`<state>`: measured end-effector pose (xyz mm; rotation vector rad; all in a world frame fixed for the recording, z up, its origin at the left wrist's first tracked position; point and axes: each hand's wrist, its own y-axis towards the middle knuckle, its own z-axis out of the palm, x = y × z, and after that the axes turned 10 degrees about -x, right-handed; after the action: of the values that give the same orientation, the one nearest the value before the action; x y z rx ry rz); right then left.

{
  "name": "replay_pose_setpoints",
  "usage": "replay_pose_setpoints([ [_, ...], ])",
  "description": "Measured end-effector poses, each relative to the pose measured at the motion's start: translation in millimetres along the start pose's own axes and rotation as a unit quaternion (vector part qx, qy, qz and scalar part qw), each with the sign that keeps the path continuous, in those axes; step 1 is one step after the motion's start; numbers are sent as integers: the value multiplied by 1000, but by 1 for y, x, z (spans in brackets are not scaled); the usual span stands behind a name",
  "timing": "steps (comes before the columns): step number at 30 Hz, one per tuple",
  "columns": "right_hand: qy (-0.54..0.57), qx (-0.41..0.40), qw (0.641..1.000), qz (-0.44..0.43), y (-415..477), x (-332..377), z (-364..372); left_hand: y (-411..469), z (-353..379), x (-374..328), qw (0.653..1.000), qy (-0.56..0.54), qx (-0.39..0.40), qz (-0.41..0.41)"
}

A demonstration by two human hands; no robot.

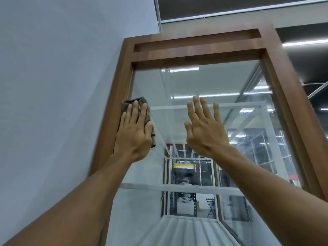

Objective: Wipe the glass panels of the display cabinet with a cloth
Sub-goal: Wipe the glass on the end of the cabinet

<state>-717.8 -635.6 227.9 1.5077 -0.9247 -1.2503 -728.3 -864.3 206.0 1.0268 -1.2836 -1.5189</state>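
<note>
Left hand (pixel 134 134) on crumpled cloth (pixel 142 100)

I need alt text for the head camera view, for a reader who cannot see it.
A person's left hand presses a grey-brown cloth against the left edge of a display cabinet's glass panel, partly over its wooden frame. The right hand is raised, fingers spread, before the glass.

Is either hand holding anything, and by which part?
Nothing is gripped. The left hand lies flat over the middle of the cloth, pressing it to the left edge of the cabinet; the right hand is open, empty.
</note>
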Motion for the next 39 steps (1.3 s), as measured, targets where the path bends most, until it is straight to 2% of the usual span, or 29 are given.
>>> replay_pose_setpoints([
  [2, -2, 10, 1000, -7, -8, 1, 1, -8, 3, -19, 1000, 10, 1, -28],
  [3, 0, 14, 1000, -10, -11, 1, 1, -10, 4, -31, 1000, 7, 14, -10],
  [6, 9, 10, 1000, -14, -18, -4, -1, -14, 5, -49, 989, -22, 52, 136],
  [7, 10, 6, 1000, -18, -21, -8, -3, -17, 5, -45, 986, -31, 55, 154],
  [8, 11, 5, 1000, -22, -25, -11, -4, -21, 5, -39, 987, -36, 49, 147],
  [10, 10, 6, 999, -30, -33, -18, -6, -28, 7, -34, 997, -30, 23, 71],
  [12, 6, 5, 1000, -27, -37, -21, -7, -24, 12, -51, 1000, -21, 4, -18],
  [13, 4, 4, 1000, -22, -38, -22, -7, -21, 15, -67, 999, -19, -1, -34],
  [14, 3, 2, 1000, -17, -40, -22, -7, -20, 18, -83, 1000, -21, -1, -19],
  [16, 4, -7, 1000, -6, -46, -27, -7, -34, 20, -102, 996, -36, 14, 80],
  [18, 8, -14, 1000, 3, -54, -36, -8, -55, 15, -93, 984, -38, 38, 172],
  [19, 8, -13, 1000, 5, -57, -40, -9, -59, 12, -80, 981, -33, 49, 184],
  [20, 8, -9, 1000, 6, -60, -43, -11, -56, 11, -69, 984, -25, 51, 167],
  [22, 4, -3, 1000, 7, -63, -48, -14, -35, 11, -69, 996, -10, 34, 79],
  [24, 1, -5, 1000, 17, -66, -54, -16, -18, 19, -99, 999, -7, 20, 26],
  [25, 2, -11, 1000, 26, -68, -58, -18, -18, 22, -119, 999, -16, 22, 40],
  [27, 0, -21, 999, 39, -73, -69, -20, -36, 28, -146, 990, -31, 41, 129],
  [29, -6, -20, 999, 36, -77, -80, -25, -54, 28, -141, 975, -28, 60, 211],
  [30, -10, -13, 999, 30, -79, -85, -27, -55, 28, -133, 973, -26, 62, 223],
  [31, -18, -3, 1000, 24, -81, -92, -30, -49, 28, -131, 977, -23, 57, 205],
  [34, -52, 17, 998, -6, -88, -110, -38, -27, 35, -162, 997, -17, 31, 68],
  [35, -66, 19, 998, -13, -91, -115, -41, -28, 39, -184, 998, -20, 26, 59],
  [37, -107, 15, 994, -24, -99, -128, -46, -43, 46, -218, 992, -31, 38, 118],
  [39, -133, 5, 991, -30, -107, -142, -53, -56, 48, -222, 982, -33, 48, 179],
])
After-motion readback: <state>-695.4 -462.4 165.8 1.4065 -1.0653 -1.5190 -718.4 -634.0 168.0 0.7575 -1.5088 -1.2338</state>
